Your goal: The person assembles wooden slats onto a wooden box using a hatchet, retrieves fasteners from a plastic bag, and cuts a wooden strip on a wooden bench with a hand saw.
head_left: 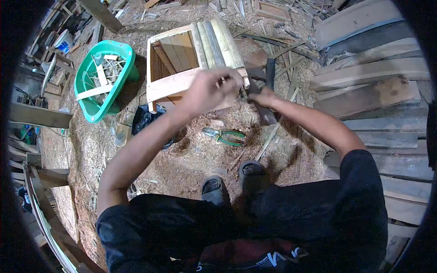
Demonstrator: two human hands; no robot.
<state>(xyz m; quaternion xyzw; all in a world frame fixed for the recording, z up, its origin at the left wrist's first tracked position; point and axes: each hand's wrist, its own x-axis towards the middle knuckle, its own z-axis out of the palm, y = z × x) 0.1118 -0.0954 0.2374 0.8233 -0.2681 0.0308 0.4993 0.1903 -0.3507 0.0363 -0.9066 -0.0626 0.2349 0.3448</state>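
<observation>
Reaching over crate [170,84] on shavings-strewn floor [191,159]

From here I can count 1 pale wooden box with an open-framed side [173,85], 1 pair of metal pliers with green handles [232,133] and 2 dark open-backed sandals [255,175]. There's also 1 bright green plastic tub [81,86] and 1 white plastic bucket with blue markings [63,39].
</observation>
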